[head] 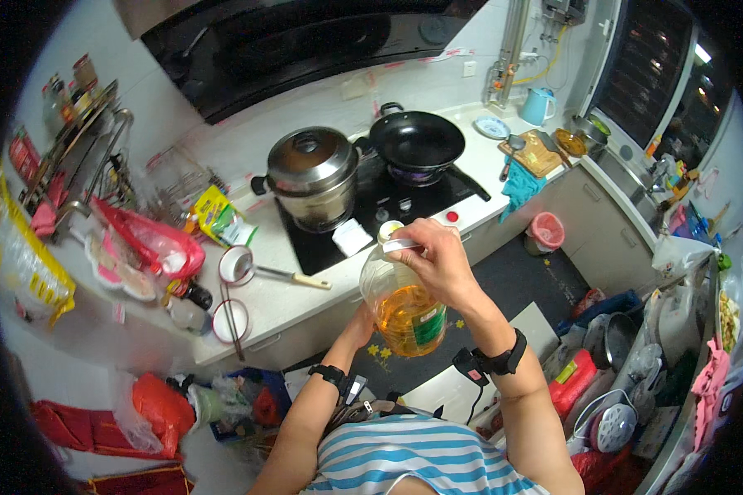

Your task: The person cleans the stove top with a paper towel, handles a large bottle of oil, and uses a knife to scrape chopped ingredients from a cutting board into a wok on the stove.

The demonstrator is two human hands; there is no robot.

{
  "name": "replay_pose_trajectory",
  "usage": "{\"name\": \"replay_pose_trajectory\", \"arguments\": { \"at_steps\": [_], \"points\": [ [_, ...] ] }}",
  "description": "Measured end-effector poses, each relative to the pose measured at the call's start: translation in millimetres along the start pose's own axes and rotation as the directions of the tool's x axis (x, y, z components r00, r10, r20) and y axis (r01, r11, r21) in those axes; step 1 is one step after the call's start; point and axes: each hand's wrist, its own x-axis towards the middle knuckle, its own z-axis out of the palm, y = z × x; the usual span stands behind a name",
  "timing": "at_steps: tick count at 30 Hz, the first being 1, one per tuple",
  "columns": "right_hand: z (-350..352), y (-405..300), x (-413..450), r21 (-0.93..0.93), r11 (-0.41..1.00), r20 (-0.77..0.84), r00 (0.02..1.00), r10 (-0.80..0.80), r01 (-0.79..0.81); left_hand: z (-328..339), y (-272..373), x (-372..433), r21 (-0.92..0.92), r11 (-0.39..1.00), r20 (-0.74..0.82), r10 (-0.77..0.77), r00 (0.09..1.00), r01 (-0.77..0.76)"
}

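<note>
A large clear plastic jug of golden cooking oil (402, 309) hangs in front of me at the counter edge. My right hand (436, 253) grips the white handle (402, 244) at its neck. My left hand (362, 325) is against the jug's lower left side, its fingers partly hidden behind it. The uncapped jug mouth (389, 230) faces up. Just beyond my right hand, a red cap (452, 216) lies on the counter. On the black gas hob (371, 185) sit a black wok (418, 139), over a lit burner, and a lidded steel pot (312, 176).
Left on the counter are a strainer ladle (241, 266), a white bowl (230, 322) with chopsticks across it, and a yellow packet (220, 213). A folded white cloth (351, 237) lies on the hob. Rightward are a cutting board (535, 153), a teal cloth (523, 189) and a blue kettle (538, 106).
</note>
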Motion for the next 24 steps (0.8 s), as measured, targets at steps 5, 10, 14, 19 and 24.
{"name": "replay_pose_trajectory", "arguments": {
  "at_steps": [5, 10, 14, 19, 24],
  "points": [
    [-37.1, 53.1, 32.0, 0.1, 0.991, -0.058, 0.994, 0.092, -0.086, 21.5, 25.7, 60.4, -0.145, 0.989, 0.12, -0.004, 0.993, 0.022],
    [-48.7, 98.6, 74.4, 0.146, 0.96, -0.073, 0.965, 0.252, -0.239, 14.1, 36.8, 115.7, -0.315, 0.941, 0.266, -0.038, 0.963, 0.124],
    [-53.7, 144.6, 105.2, 0.256, 0.925, -0.078, 0.947, 0.311, -0.282, 14.7, 47.0, 148.4, -0.358, 0.901, 0.35, -0.116, 0.929, 0.247],
    [-58.9, 188.8, 139.7, 0.022, 0.973, -0.074, 0.97, 0.233, -0.232, 7.1, 32.1, 187.0, -0.349, 0.898, 0.513, -0.055, 0.856, 0.266],
    [-51.8, 207.9, 167.0, -0.198, 0.964, -0.037, 0.984, 0.174, -0.178, 14.3, 42.0, 211.4, -0.384, 0.876, 0.521, -0.057, 0.852, 0.293]
  ]
}}
